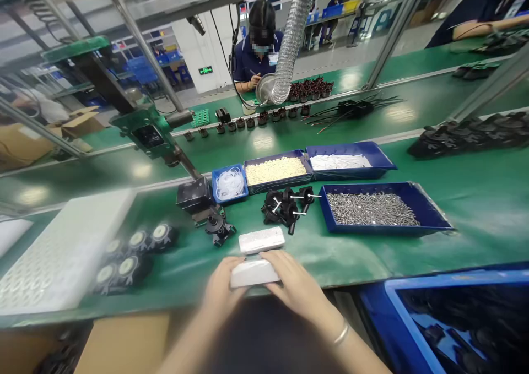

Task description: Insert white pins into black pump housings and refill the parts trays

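Observation:
Close to the bench's front edge, a white block (255,273) sits between my two hands. My left hand (222,286) grips its left end, fingers curled at the top corner and thumb underneath. The right end is held by my right hand (295,286), with fingers over the top and the thumb below. Just beyond lies a second white block (262,240), flat on the green bench. Behind that is a cluster of black plastic parts (288,206) with thin white sticks on them. One black part (218,226) stands left, below the press.
A green bench press (144,129) rises at left. Blue trays hold screws (372,209), cream pieces (276,169), white sticks (341,161) and white rings (230,183). Black parts with cream discs (129,266) stand by a white perforated sheet (53,258). A person (258,49) works opposite.

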Demonstrator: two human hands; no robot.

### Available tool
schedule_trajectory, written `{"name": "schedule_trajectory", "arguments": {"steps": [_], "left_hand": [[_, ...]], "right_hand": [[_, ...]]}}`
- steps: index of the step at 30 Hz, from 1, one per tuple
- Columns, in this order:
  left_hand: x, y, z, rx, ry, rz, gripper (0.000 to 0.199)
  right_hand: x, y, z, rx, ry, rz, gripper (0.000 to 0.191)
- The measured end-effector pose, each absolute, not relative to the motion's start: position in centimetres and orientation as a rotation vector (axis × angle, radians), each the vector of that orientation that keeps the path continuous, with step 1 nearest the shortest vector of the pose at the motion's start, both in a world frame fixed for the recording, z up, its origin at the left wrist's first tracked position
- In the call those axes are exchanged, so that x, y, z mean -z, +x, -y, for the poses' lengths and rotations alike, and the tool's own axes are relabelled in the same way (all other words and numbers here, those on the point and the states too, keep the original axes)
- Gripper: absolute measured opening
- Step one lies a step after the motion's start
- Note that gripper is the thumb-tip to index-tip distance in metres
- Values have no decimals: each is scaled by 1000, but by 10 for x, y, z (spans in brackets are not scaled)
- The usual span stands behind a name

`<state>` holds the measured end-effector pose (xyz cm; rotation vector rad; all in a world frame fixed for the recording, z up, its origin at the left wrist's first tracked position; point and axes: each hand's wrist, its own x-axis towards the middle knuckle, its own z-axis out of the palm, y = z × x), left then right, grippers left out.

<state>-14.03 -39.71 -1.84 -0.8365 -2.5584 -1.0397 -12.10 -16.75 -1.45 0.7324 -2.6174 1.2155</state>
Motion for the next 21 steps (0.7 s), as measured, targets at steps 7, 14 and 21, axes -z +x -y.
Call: {"name": "schedule_trajectory", "arguments": {"steps": [7,14,21], "left_hand": [[32,-138,406,989,-1079,2313,43],[5,-142,409,781,-1004,2303,18],[-22,-145,404,794,-1079,2226,18]], "right_hand": [[24,-115,169,-1149,821,2534,53],[27,-117,171,-1115,875,2470,56],[31,-112,172,-1095,902,2393,67]]}}
